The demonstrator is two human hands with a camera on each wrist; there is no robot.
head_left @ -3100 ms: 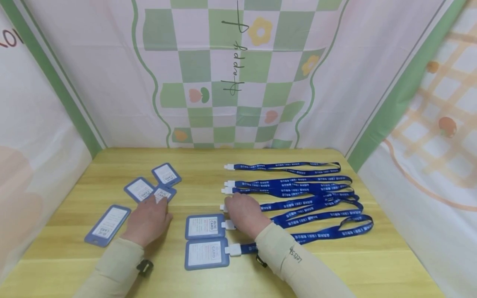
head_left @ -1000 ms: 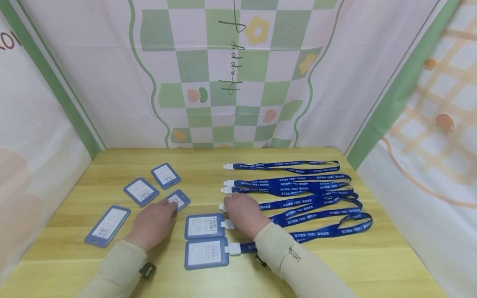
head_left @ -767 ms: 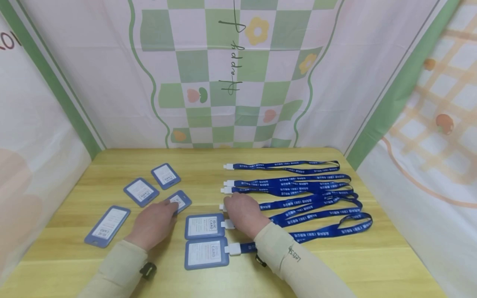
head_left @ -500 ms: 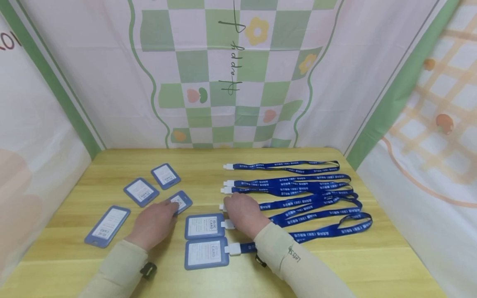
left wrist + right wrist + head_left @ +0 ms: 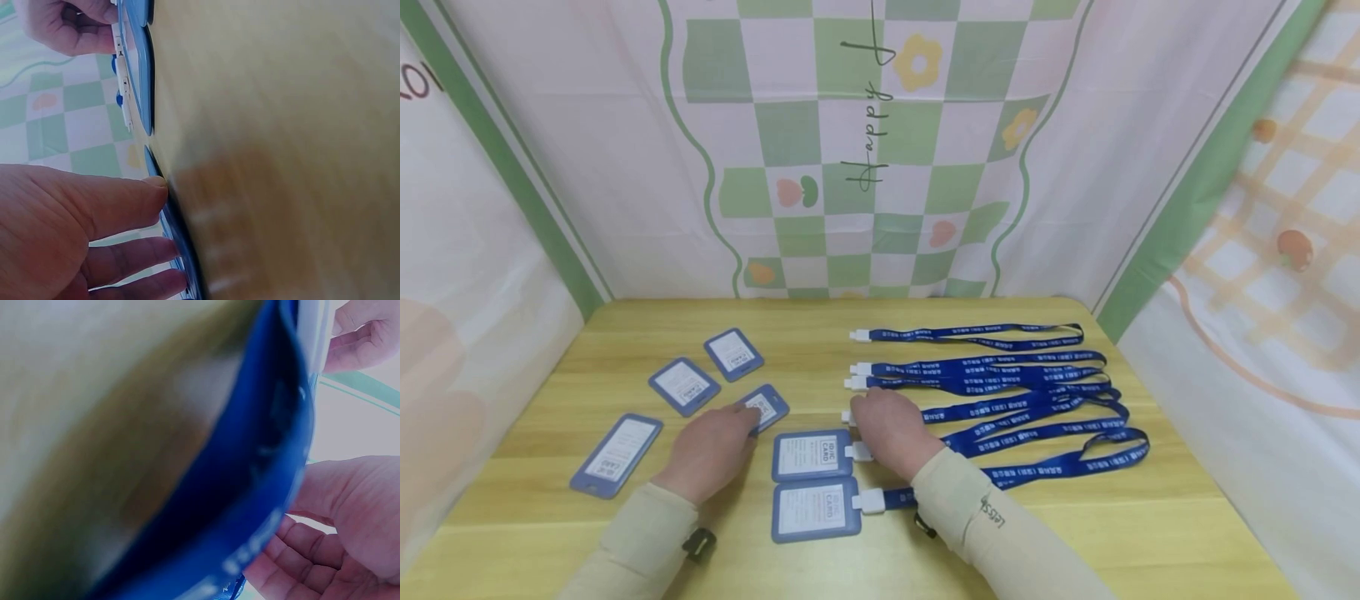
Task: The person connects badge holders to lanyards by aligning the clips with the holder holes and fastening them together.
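My left hand [image 5: 711,450] holds a blue-framed ID card holder [image 5: 771,406] that lies on the table, slot end pointing up and right. In the left wrist view, the thumb [image 5: 137,199] and fingers sit along the holder's edge. My right hand [image 5: 891,429] grips a blue lanyard [image 5: 973,412] near its white clip [image 5: 846,417]; the fingertips are hidden in the head view. In front of the hands lie two card holders, an upper one [image 5: 801,458] and a lower one [image 5: 805,512], each joined to a white lanyard clip.
Three loose card holders lie at the left: one far [image 5: 733,354], one middle [image 5: 683,386], one near [image 5: 617,454]. Several blue lanyards [image 5: 977,335] stretch across the right side of the wooden table [image 5: 1015,558]. Patterned cloth [image 5: 880,150] surrounds its back and sides.
Over three seconds my left hand has slid its card holder right and nearer, off the neighbouring holders. Lately it creeps slightly right. My right hand stays put.
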